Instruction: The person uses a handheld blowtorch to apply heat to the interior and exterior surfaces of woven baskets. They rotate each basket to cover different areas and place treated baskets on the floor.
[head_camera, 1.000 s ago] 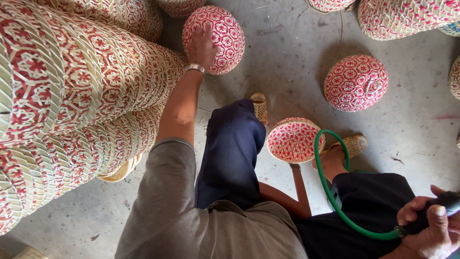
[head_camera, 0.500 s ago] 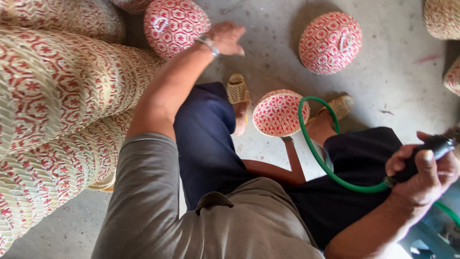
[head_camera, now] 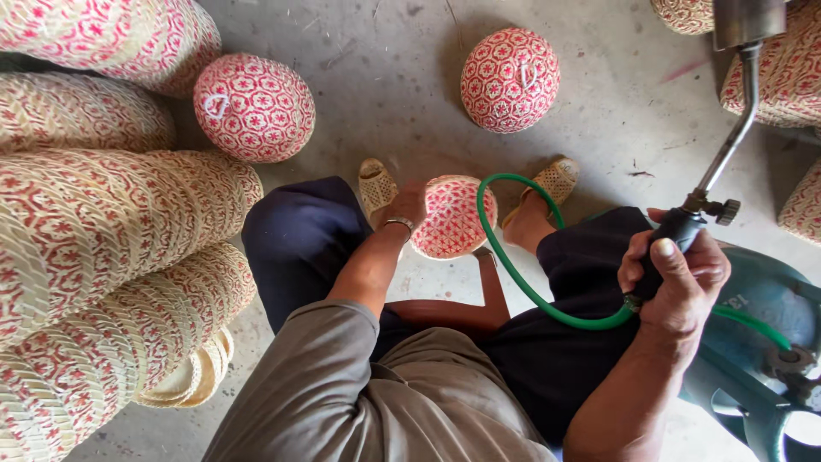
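My left hand (head_camera: 409, 208) rests on the left side of a small round woven basket (head_camera: 455, 218), red and cream, that sits between my feet. My right hand (head_camera: 676, 274) grips the black handle of a gas torch (head_camera: 725, 145), whose metal tube rises to a nozzle at the top right. A green hose (head_camera: 522, 274) loops from the torch handle across my lap toward a blue-green gas cylinder (head_camera: 770, 342) at the lower right.
Stacks of red and cream woven baskets (head_camera: 94, 222) fill the left side. Two round baskets (head_camera: 254, 107) (head_camera: 510, 79) lie on the concrete floor (head_camera: 385, 68) ahead. More baskets (head_camera: 774, 68) sit at the top right.
My left hand has pulled back from the far round basket and come down onto the small basket between my feet. My right hand has raised the torch so its tube and nozzle show.
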